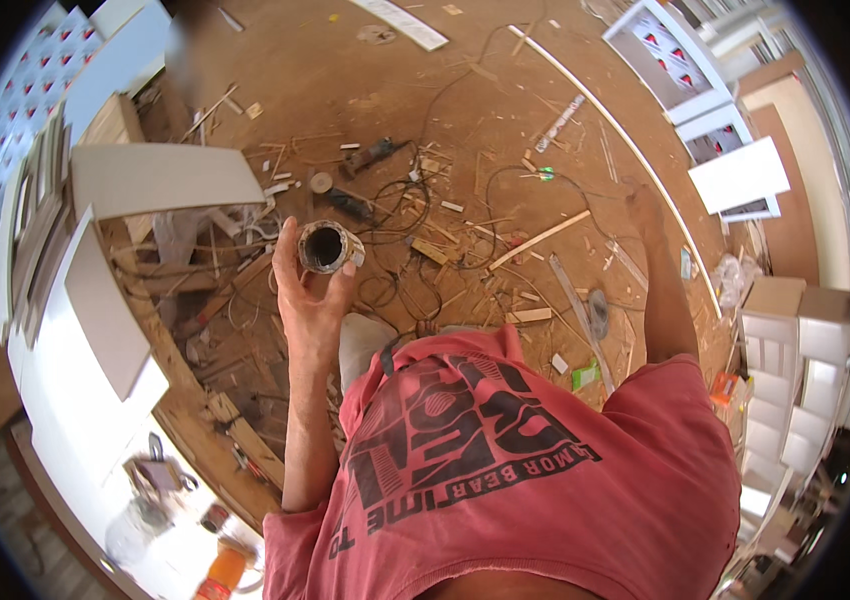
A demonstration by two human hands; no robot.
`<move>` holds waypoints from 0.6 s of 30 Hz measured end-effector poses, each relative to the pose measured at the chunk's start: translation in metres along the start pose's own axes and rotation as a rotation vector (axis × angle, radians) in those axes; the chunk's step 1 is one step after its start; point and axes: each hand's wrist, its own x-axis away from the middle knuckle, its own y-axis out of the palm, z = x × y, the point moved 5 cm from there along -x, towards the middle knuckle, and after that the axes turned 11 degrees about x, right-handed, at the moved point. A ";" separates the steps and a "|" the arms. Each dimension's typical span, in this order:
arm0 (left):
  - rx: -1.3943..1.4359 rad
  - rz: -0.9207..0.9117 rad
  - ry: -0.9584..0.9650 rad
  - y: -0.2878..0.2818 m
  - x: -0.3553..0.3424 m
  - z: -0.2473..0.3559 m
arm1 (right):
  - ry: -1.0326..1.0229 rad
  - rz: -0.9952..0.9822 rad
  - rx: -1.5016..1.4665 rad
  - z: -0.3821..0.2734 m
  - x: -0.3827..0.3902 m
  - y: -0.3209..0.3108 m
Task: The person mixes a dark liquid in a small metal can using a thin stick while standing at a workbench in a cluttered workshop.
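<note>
My left hand (310, 305) is wrapped round an open can (357, 250), thumb on one side and fingers on the other. The can's rim is crusted and its inside is dark; I cannot make out what is in it. My right arm (667, 290) reaches far out to the right over the brown floor. At its end, my right hand (642, 203) blends into the floor colour, so its fingers do not show clearly. A long thin white strip (660, 180) lies on the floor just beyond that hand.
Power tools (375, 155) with tangled cords lie among wood scraps ahead. White boards (170, 180) lean at the left, above a white worktop (65, 440) holding an orange bottle (225, 572) and a clear jar (135, 532). White cabinet frames (670, 60) and stacked boxes (773, 300) stand right.
</note>
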 end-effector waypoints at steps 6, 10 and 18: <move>-0.031 -0.206 -0.011 0.020 -0.073 -0.011 | 0.164 -0.041 -0.088 -0.035 0.009 -0.044; -0.079 -0.366 0.056 0.039 -0.132 0.004 | 0.211 0.044 -0.364 -0.108 0.002 -0.094; -0.107 -0.660 0.148 0.050 -0.228 0.038 | -0.507 0.439 -0.596 -0.422 -0.022 -0.286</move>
